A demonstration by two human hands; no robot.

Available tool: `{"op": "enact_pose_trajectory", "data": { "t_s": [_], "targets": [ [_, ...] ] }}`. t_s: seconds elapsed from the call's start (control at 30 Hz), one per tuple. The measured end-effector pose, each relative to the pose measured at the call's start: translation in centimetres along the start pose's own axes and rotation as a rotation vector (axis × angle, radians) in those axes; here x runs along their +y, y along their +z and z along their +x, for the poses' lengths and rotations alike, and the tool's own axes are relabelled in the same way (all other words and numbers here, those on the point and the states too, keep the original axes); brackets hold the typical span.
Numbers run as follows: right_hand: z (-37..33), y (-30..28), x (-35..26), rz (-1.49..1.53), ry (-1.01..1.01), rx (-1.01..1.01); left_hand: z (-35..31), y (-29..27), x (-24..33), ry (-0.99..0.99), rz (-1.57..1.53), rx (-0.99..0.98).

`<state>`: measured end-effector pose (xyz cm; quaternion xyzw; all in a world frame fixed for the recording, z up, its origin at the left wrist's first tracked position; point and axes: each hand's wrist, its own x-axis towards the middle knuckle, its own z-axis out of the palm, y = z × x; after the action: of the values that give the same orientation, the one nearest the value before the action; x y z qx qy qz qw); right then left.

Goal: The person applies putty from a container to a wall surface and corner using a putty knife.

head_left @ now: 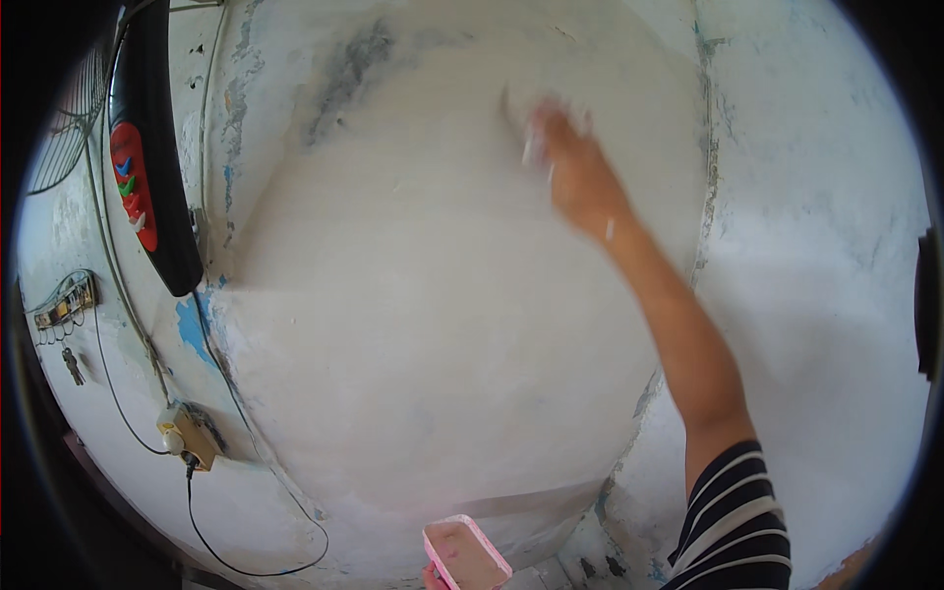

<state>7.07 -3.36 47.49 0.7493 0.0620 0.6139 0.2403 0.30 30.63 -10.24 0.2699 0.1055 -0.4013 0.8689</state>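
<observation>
A pink-rimmed rectangular tub [467, 557] is at the lower edge, with a smooth beige-pink paste or liquid inside. Fingers of my left hand [431, 577] grip its left side; the rest of that hand is out of frame. My right arm, in a striped dark sleeve, reaches up across the pale plastered wall [433, 265]. My right hand [572, 162] is smeared by motion near the wall's upper part. It looks closed round something pale, with a thin dark edge [507, 110] showing at its left; the kind cannot be made out.
On the left hang a black fan body [157, 197] with coloured buttons, a socket box [189, 433] with plugs and loose cables, and keys [72, 366] below a hook rack [65, 301]. A rough, cracked corner [706, 187] meets the right wall [816, 256]. Dark patches mark the upper wall.
</observation>
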Motion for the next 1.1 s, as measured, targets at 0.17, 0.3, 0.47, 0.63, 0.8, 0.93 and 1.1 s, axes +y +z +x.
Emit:
{"op": "enact_pose_trajectory", "data": {
  "t_s": [0.17, 0.3, 0.47, 0.63, 0.8, 0.93, 1.1],
  "targets": [
    [-6.7, -5.6, -7.2, 0.397, 0.043, -0.162, 0.7, -0.9, -0.7, 0.005, -0.009, 0.002],
    [0.8, -8.5, 0.8, 0.313, 0.103, 0.072, 1.2, -0.4, -1.4, 0.002, -0.008, -0.002],
    [0.5, -2.4, 7.2, -0.202, 0.024, -0.042, 2.4, 0.5, -2.5, -0.032, 0.0, -0.026],
    [-8.4, -2.8, -4.6, 0.198, -0.035, -0.232, 1.5, -0.7, -4.6, -0.003, -0.061, 0.011],
    [-6.2, -7.8, -2.2, 0.314, 0.074, -0.06, 2.6, 0.5, -5.8, 0.01, -0.077, -0.003],
    [-1.4, -5.1, 4.1, -0.06, 0.014, 0.151, 2.1, 1.4, -7.7, 0.002, -0.087, 0.006],
    [-7.7, 0.2, -1.4, 0.154, -0.048, -0.129, 2.2, 2.5, -7.9, 0.063, -0.125, 0.013]
  ]
}}
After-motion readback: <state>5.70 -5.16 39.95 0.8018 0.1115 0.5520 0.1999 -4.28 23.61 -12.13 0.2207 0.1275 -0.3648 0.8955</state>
